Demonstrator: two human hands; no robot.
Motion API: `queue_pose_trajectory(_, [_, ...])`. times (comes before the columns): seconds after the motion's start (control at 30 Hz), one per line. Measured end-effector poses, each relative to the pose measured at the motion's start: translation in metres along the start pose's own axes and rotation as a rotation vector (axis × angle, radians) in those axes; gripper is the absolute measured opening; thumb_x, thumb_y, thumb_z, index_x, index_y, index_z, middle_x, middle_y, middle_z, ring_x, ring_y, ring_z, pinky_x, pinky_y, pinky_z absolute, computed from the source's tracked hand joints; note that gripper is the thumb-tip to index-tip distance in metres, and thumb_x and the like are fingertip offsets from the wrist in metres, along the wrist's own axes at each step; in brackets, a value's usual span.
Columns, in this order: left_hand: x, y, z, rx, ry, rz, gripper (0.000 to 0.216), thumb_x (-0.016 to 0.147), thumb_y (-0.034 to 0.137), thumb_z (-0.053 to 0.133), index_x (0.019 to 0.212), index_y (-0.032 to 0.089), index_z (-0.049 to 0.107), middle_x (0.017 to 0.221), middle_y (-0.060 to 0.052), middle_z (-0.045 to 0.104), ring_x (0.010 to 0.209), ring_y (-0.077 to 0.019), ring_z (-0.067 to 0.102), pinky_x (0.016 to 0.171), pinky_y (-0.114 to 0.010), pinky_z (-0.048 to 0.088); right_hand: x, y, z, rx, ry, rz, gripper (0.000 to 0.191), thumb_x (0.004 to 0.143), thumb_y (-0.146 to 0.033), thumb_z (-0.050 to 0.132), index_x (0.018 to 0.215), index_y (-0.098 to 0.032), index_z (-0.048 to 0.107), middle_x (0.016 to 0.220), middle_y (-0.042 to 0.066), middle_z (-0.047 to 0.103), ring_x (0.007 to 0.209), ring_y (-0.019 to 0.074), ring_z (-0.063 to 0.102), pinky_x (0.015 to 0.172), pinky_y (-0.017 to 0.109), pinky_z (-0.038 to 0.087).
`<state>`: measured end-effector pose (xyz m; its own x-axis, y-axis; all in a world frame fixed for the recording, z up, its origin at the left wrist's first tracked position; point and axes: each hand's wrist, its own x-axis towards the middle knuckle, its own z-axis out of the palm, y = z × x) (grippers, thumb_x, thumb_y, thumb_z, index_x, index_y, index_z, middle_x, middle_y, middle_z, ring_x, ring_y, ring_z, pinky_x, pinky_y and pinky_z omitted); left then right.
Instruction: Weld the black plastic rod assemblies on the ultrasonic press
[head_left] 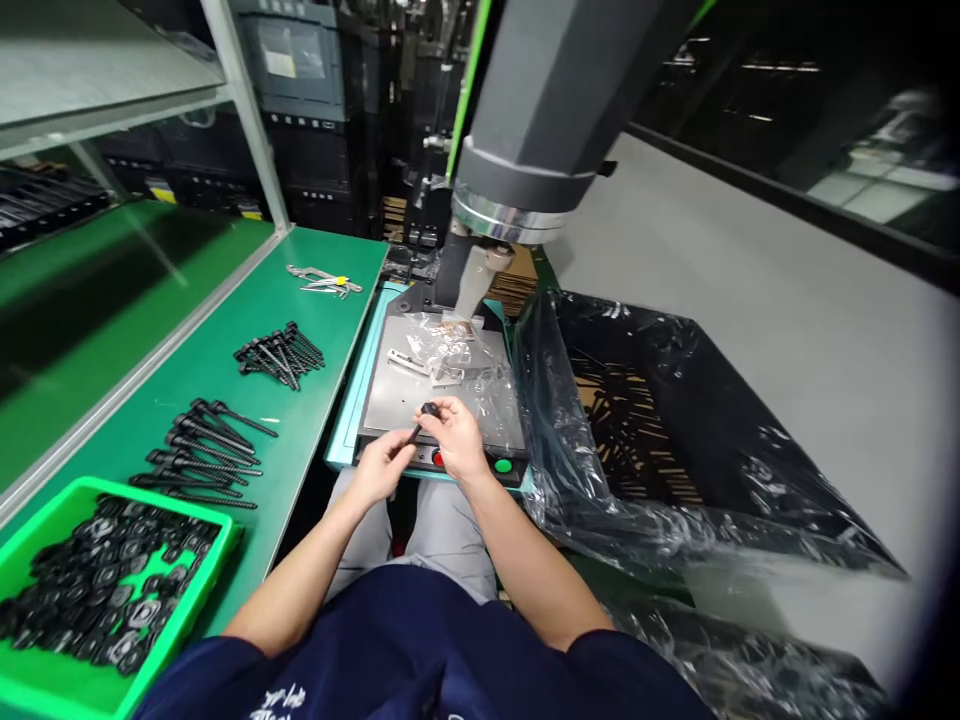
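Between my two hands, over the front edge of the machine's grey plate [386, 410], is a black screw [415, 433] with a wide round head. My left hand [382, 466] pinches its lower shaft. The fingers of my right hand [457, 437] are closed around the head end, so part of it is hidden. To the left, on the green table [315, 420], black long screws [202, 450] lie in two loose groups. A bright green bin [225, 545] at the lower left holds many small round black parts [112, 570].
A grey machine head [517, 180] hangs over the plate, with clear film and a white fixture [409, 362] beneath. Red and green [502, 466] buttons face me. Pliers [322, 280] lie at the table's back. A film-lined black box [675, 400] with several dark screws stands right.
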<state>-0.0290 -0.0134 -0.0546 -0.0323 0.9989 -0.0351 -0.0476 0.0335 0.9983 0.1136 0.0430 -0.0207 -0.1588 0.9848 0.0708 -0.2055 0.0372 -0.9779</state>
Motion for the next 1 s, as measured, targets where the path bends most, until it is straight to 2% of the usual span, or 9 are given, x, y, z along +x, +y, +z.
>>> queue_pose_trajectory(0.07, [-0.015, -0.001, 0.001, -0.033, -0.040, -0.071, 0.023, 0.076, 0.034, 0.073, 0.094, 0.019, 0.072, 0.086, -0.006, 0.072, 0.081, -0.0209, 0.067, 0.081, -0.033, 0.052, 0.005, 0.006, 0.009, 0.043, -0.023, 0.073, 0.044, 0.068, -0.046, 0.079, 0.097, -0.021, 0.057, 0.090, 0.004, 0.071, 0.082, 0.0208, 0.069, 0.076, 0.036, 0.058])
queue_pose_trajectory(0.17, [-0.020, -0.001, -0.004, -0.200, 0.096, -0.151, 0.030, 0.075, 0.039, 0.075, 0.094, 0.016, 0.069, 0.081, -0.006, 0.070, 0.067, -0.0176, 0.066, 0.068, -0.032, 0.054, 0.011, 0.018, 0.024, -0.034, -0.123, 0.128, 0.048, 0.071, -0.046, 0.075, 0.108, -0.020, 0.061, 0.094, 0.007, 0.072, 0.085, 0.0217, 0.069, 0.073, 0.035, 0.057])
queue_pose_trajectory(0.27, [-0.018, -0.002, -0.017, -0.301, 0.271, -0.164, 0.039, 0.071, 0.043, 0.078, 0.094, 0.015, 0.066, 0.079, -0.006, 0.070, 0.065, -0.0173, 0.067, 0.068, -0.033, 0.056, 0.015, 0.034, 0.041, -0.253, -0.265, 0.109, 0.034, 0.077, -0.041, 0.067, 0.103, -0.019, 0.068, 0.090, 0.006, 0.072, 0.082, 0.0210, 0.067, 0.075, 0.035, 0.055])
queue_pose_trajectory(0.33, [-0.018, -0.002, -0.028, -0.311, 0.339, -0.147, 0.042, 0.069, 0.046, 0.079, 0.093, 0.014, 0.066, 0.076, -0.005, 0.070, 0.064, -0.0180, 0.068, 0.068, -0.034, 0.057, 0.017, 0.042, 0.056, -0.383, -0.358, 0.085, 0.026, 0.080, -0.038, 0.062, 0.093, -0.019, 0.072, 0.084, 0.004, 0.072, 0.077, 0.0198, 0.066, 0.072, 0.032, 0.054])
queue_pose_trajectory(0.53, [-0.031, -0.009, -0.059, -0.340, 0.495, -0.132, 0.042, 0.068, 0.050, 0.078, 0.087, 0.015, 0.066, 0.074, -0.005, 0.070, 0.069, -0.0197, 0.069, 0.073, -0.036, 0.058, 0.031, 0.058, 0.111, -0.496, -0.644, 0.116, 0.020, 0.079, -0.034, 0.060, 0.075, -0.018, 0.070, 0.066, 0.000, 0.066, 0.060, 0.0149, 0.059, 0.057, 0.025, 0.047])
queue_pose_trajectory(0.6, [-0.038, -0.015, -0.068, -0.335, 0.566, -0.136, 0.043, 0.068, 0.048, 0.079, 0.095, 0.016, 0.067, 0.082, -0.006, 0.072, 0.073, -0.0196, 0.070, 0.074, -0.035, 0.058, 0.047, 0.064, 0.131, -0.557, -0.632, 0.109, 0.018, 0.079, -0.032, 0.060, 0.076, -0.018, 0.070, 0.069, 0.000, 0.068, 0.062, 0.0143, 0.060, 0.058, 0.024, 0.047])
queue_pose_trajectory(0.7, [-0.052, -0.028, -0.079, -0.279, 0.632, -0.127, 0.049, 0.069, 0.045, 0.078, 0.108, 0.018, 0.066, 0.097, -0.009, 0.073, 0.079, -0.0194, 0.070, 0.074, -0.034, 0.057, 0.089, 0.072, 0.161, -0.698, -0.499, 0.081, 0.022, 0.083, -0.032, 0.055, 0.081, -0.017, 0.071, 0.074, 0.001, 0.070, 0.067, 0.0148, 0.063, 0.064, 0.024, 0.049])
queue_pose_trajectory(0.87, [-0.077, -0.044, -0.085, -0.205, 0.632, -0.154, 0.048, 0.067, 0.048, 0.078, 0.103, 0.017, 0.070, 0.097, -0.012, 0.073, 0.086, -0.0218, 0.069, 0.083, -0.037, 0.055, 0.171, 0.084, 0.205, -0.912, -0.355, 0.062, 0.023, 0.086, -0.032, 0.057, 0.073, -0.016, 0.069, 0.072, 0.004, 0.069, 0.070, 0.0171, 0.062, 0.070, 0.026, 0.047])
queue_pose_trajectory(1.0, [-0.093, -0.046, -0.085, -0.164, 0.615, -0.188, 0.043, 0.068, 0.047, 0.076, 0.100, 0.020, 0.072, 0.095, -0.010, 0.074, 0.088, -0.0231, 0.069, 0.084, -0.038, 0.055, 0.200, 0.094, 0.232, -1.084, -0.329, 0.054, 0.018, 0.085, -0.029, 0.062, 0.073, -0.018, 0.070, 0.078, 0.006, 0.071, 0.075, 0.0190, 0.064, 0.074, 0.029, 0.047])
